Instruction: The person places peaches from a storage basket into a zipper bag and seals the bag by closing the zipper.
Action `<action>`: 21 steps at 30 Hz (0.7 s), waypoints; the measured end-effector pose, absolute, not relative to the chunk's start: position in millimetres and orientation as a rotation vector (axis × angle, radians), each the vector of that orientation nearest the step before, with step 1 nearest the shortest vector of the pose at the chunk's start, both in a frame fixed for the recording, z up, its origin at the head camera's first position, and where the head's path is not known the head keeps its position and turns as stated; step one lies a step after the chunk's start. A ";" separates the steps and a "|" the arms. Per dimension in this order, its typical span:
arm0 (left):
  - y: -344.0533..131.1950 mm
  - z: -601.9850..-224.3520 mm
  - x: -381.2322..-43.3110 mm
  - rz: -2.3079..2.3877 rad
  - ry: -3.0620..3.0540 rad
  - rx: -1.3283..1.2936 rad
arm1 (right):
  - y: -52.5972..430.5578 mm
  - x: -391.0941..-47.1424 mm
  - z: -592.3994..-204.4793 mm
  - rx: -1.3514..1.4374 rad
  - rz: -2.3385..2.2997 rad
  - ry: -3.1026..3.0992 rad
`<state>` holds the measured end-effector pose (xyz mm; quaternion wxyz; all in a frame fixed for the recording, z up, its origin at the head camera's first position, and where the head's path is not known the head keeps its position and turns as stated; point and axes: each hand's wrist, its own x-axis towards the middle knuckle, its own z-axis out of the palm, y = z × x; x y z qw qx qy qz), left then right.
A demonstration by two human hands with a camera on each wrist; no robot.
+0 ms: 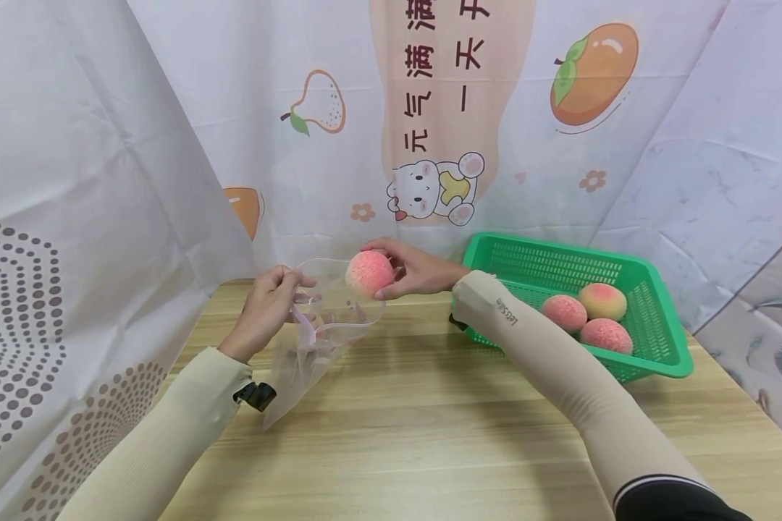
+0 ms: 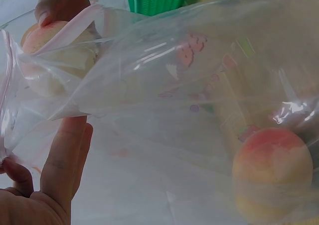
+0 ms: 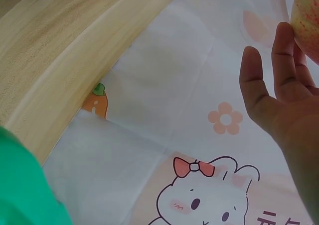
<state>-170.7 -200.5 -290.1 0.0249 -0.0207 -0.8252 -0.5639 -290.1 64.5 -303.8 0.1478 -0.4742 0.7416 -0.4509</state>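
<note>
Pinching zip-lock bag (image 1: 309, 354) with left hand (image 1: 267, 304), gripping peach (image 1: 368, 274) with right hand (image 1: 418, 270); might snag on slack rim (image 1: 348, 325)

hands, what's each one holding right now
Left hand: holding the clear plastic bag.
Right hand: holding a pink peach.

Head view: forward, down over tabletop (image 1: 443, 441). Left-wrist view: close upon clear bag (image 2: 154, 95), shared with head view. Right-wrist view: near, facing printed backdrop (image 3: 159, 80).
</note>
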 end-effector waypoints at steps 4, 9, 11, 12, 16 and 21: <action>-200.5 -290.0 -170.8 -1.723 -2.560 -0.064 | 63.2 -289.8 -303.8 -1.366 -1.297 2.125; -200.3 -290.2 -170.6 -1.726 -2.560 -0.063 | 61.8 -288.2 -303.2 -1.360 -1.281 2.132; -200.0 -290.3 -170.5 -1.733 -2.557 -0.066 | 61.4 -287.6 -303.1 -1.345 -1.272 2.136; -199.8 -290.3 -170.5 -1.734 -2.556 -0.067 | 61.1 -287.2 -303.0 -1.336 -1.267 2.139; -199.1 -290.1 -170.2 -1.731 -2.554 -0.068 | 60.0 -285.7 -302.5 -1.320 -1.237 2.158; -198.7 -289.1 -169.4 -1.725 -2.549 -0.065 | 58.7 -285.0 -302.0 -1.319 -1.241 2.152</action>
